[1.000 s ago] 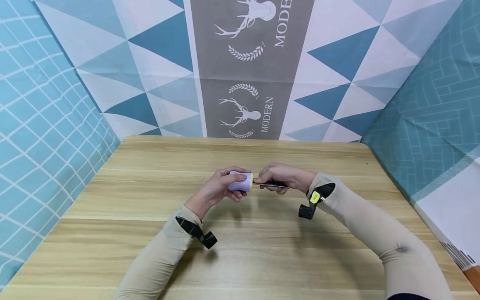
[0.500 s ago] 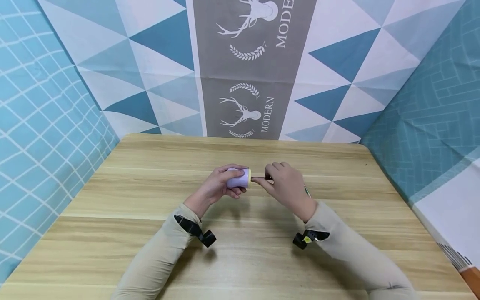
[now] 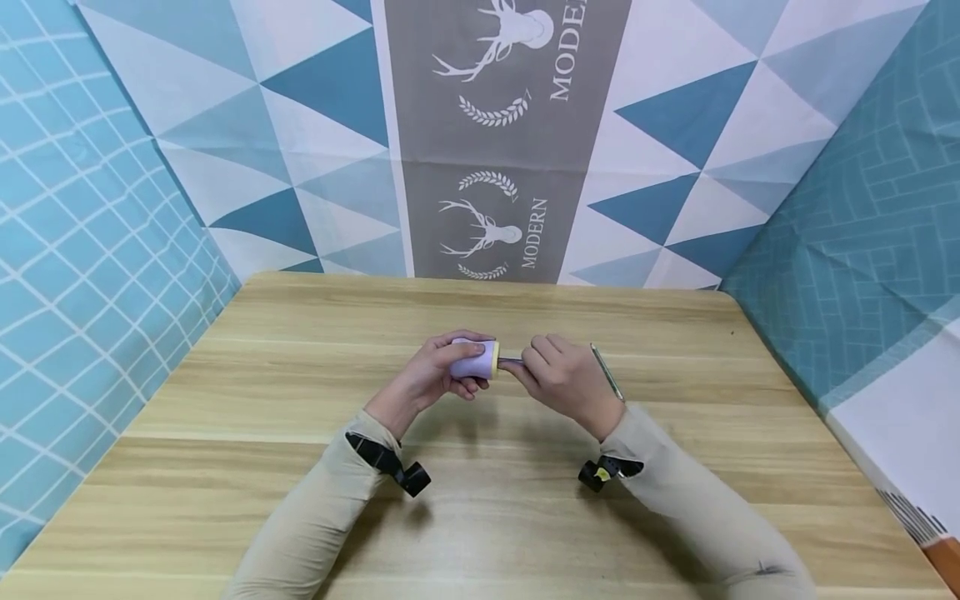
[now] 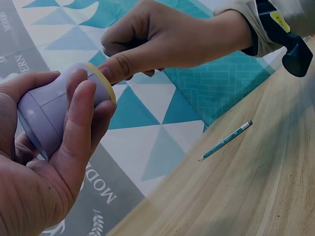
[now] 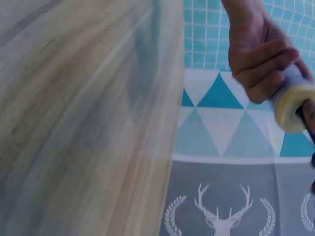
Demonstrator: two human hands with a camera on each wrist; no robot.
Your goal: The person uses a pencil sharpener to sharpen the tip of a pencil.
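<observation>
A purple pencil sharpener (image 3: 471, 367) with a yellow end lies sideways in my left hand (image 3: 423, 375), which grips it above the table. Its yellow end (image 5: 289, 109) faces right. A thin dark pencil (image 3: 510, 361) enters the hole in that end. My right hand (image 3: 564, 377) pinches the pencil close to the sharpener, fingers curled, covering most of it. In the left wrist view, the left fingers wrap the sharpener (image 4: 51, 105) while the right thumb reaches its yellow rim. The pencil's tip is hidden inside.
A green pencil (image 3: 606, 372) lies on the wooden table (image 3: 495, 533) just beyond my right wrist; the left wrist view shows this pencil (image 4: 226, 139) too. Patterned cloth walls (image 3: 495, 158) stand at the back and both sides.
My right hand has turned about the pencil, its back now upward, and its forearm has swung lower and left. The green pencil has come into sight. My left hand stays nearly still.
</observation>
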